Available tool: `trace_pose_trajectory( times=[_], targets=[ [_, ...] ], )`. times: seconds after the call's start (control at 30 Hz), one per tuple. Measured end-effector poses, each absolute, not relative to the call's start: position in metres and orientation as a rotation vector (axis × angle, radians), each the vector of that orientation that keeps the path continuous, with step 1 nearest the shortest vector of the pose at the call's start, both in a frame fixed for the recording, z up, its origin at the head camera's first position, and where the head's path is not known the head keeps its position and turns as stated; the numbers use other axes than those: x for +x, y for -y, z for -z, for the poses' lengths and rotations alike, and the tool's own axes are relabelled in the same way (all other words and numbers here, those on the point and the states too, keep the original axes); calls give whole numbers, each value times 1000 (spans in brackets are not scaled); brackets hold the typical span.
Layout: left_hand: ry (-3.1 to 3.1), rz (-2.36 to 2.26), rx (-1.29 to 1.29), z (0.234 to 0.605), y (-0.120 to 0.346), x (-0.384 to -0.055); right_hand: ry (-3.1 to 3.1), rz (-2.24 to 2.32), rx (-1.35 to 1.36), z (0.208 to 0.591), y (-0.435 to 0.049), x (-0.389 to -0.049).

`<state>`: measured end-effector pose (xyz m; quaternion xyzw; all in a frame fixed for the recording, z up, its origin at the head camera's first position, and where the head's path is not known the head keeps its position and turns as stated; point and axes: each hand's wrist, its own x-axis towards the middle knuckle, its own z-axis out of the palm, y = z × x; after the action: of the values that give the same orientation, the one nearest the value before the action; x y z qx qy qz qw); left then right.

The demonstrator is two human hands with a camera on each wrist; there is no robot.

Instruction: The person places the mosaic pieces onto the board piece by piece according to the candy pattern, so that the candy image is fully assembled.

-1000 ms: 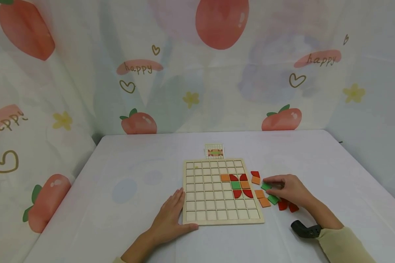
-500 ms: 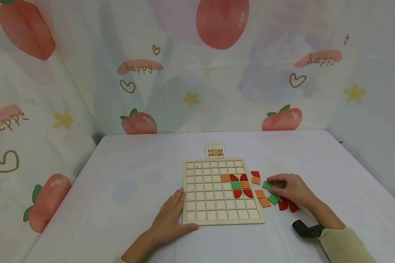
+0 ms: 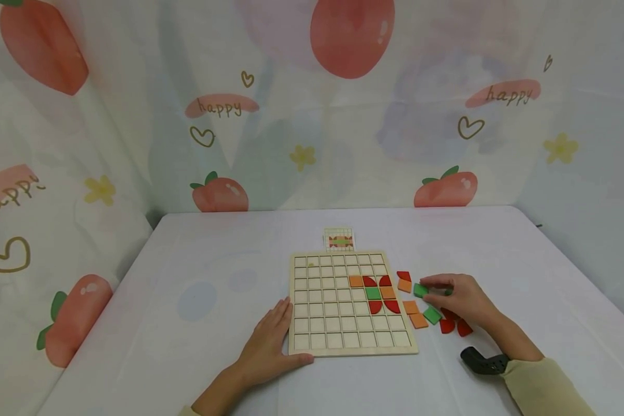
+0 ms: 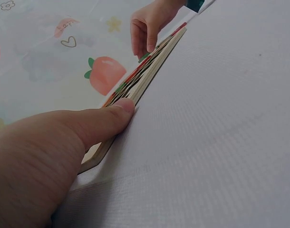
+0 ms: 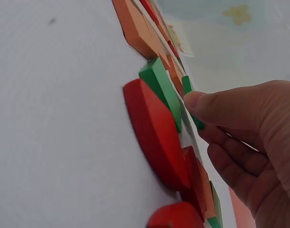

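Observation:
Between thumb and fingers, my right hand pinches a green square tile, which stands on edge in the right wrist view. My left hand rests at the front left corner of the wooden grid board, fingers straight along its left side and thumb on its front edge. On the board's right part lie red quarter-round tiles, orange squares and a green square. Below the right hand, another green tile lies beside a red one.
Loose orange tiles and red tiles lie right of the board. Behind it is a pattern card. The right wrist wears a black device. A printed cloth hangs behind the white table.
The pinched green tile has shifted slightly away from the person, and more of it shows beyond the right fingertips. The left hand and the board stay in place.

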<state>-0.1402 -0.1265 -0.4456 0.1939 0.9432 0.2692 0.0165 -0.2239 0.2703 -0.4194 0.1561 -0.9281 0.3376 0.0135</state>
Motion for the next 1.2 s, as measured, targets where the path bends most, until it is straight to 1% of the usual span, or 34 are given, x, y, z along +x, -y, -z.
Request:
trace_pose_trajectory(
  times=[0.27,1.2],
  targets=[
    [-2929,-847,607,446,127,-140,2881,-1093,513,417,-256,-227],
    [-2934,-847,611,446,127,-140,2788,-1187,766,415,-213,-237]
  ],
)
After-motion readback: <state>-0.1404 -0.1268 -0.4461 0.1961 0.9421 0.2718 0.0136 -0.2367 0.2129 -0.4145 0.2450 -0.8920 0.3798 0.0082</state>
